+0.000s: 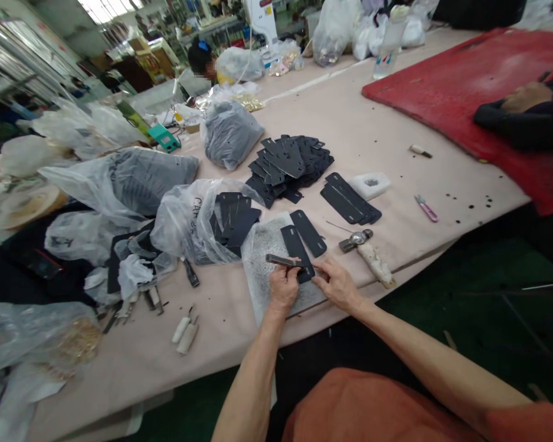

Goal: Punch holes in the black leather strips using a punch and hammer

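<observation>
Left hand gripping punch, tip on black strip. Right hand pinching strip's near end against grey pad. Hammer just right of grip, on bench.

Both forearms are bare to the hands, above an orange-brown garment covering the lap and right upper arm.

Long pale worktable, green floor, bright window.
</observation>
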A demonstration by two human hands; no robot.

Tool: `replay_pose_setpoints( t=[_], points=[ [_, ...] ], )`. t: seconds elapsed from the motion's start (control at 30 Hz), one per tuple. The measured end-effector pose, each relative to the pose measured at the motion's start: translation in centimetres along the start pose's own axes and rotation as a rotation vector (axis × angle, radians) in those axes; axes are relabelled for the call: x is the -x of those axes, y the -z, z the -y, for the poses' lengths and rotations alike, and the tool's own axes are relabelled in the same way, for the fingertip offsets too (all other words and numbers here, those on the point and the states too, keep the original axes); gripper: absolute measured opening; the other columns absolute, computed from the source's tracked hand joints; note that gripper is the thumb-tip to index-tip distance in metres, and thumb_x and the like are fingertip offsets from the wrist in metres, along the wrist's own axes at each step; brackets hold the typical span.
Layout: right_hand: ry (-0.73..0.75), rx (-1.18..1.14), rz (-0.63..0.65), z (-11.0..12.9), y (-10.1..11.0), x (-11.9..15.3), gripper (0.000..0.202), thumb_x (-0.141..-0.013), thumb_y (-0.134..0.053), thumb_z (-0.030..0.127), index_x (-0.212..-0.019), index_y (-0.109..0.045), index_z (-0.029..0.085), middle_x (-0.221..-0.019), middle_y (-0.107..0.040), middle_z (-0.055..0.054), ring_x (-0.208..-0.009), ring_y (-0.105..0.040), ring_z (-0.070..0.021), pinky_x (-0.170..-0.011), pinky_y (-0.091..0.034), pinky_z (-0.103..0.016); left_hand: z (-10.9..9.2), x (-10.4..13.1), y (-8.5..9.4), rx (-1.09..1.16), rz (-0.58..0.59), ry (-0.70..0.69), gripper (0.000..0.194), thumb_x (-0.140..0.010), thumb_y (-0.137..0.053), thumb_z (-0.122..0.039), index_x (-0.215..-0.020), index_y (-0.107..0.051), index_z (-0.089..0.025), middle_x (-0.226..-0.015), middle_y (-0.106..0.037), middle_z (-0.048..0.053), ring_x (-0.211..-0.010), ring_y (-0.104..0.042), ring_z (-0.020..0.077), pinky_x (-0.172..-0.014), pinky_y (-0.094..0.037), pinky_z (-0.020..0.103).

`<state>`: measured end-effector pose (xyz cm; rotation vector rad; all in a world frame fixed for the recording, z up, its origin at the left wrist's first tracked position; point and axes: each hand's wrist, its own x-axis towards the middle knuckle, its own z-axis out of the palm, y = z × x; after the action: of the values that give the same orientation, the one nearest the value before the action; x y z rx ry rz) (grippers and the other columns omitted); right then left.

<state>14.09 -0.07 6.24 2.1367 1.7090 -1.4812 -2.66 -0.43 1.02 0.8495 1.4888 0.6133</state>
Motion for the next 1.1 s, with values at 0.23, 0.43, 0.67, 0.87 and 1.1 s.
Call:
replay_pose_setpoints(
  t=[0.23, 0.43, 0.67, 0.87, 1.1],
  points=[
    [0.002, 0.035, -0.042, 0.0, -0.8, 0.4, 0.034, -0.082, -0.060, 0.023, -0.115, -0.065, 0.016, -0.091, -0.056, -0.007, -0.080, -0.051, -0.0158, -0.076, -0.041, -0.029, -0.3, 0.8, 0.2, -0.046, 0.036, -0.049, 0.021, -0.088, -0.055, -0.023, -0.100, -0.069, -0.015, -0.107, -0.069, 0.006, -0.102, -0.065, 0.0143, -0.097, -0.051, 0.030],
    [0.015, -0.015, -0.086, 0.0, -1.1, 0.7, 0.033, -0.081, -0.059, 0.021, -0.113, -0.063, 0.015, -0.091, -0.056, -0.007, -0.080, -0.052, -0.0157, -0.076, -0.042, -0.029, 0.5, 1.2, -0.1, -0.101, 0.019, -0.103, 0.021, -0.090, -0.054, -0.025, -0.101, -0.069, -0.014, -0.110, -0.068, 0.007, -0.105, -0.064, 0.0146, -0.100, -0.050, 0.032],
    [0.008, -0.013, -0.114, 0.5, -1.1, 0.6, 0.026, -0.080, -0.059, 0.020, -0.104, -0.064, 0.014, -0.093, -0.058, -0.008, -0.080, -0.052, -0.0166, -0.074, -0.041, -0.029, 0.4, 1.3, -0.1, -0.178, -0.008, -0.177, 0.020, -0.090, -0.053, -0.023, -0.097, -0.068, -0.013, -0.110, -0.067, 0.009, -0.103, -0.064, 0.0162, -0.097, -0.051, 0.035],
    [0.000, -0.032, -0.102, 0.0, -1.5, 0.7, 0.026, -0.080, -0.060, 0.021, -0.105, -0.064, 0.015, -0.095, -0.057, -0.008, -0.080, -0.052, -0.0164, -0.074, -0.042, -0.029, 0.1, 1.1, -0.3, -0.207, -0.012, -0.201, 0.020, -0.089, -0.053, -0.021, -0.098, -0.068, -0.013, -0.108, -0.068, 0.009, -0.100, -0.066, 0.0152, -0.096, -0.052, 0.032],
    [0.007, -0.035, -0.105, 0.0, -1.6, 0.7, 0.025, -0.080, -0.060, 0.021, -0.105, -0.063, 0.015, -0.096, -0.057, -0.008, -0.086, -0.053, -0.0176, -0.079, -0.043, -0.030, 0.2, 1.1, -0.4, -0.258, -0.012, -0.183, 0.021, -0.089, -0.053, -0.022, -0.100, -0.068, -0.013, -0.105, -0.069, 0.008, -0.098, -0.066, 0.0152, -0.095, -0.052, 0.032]
  ],
)
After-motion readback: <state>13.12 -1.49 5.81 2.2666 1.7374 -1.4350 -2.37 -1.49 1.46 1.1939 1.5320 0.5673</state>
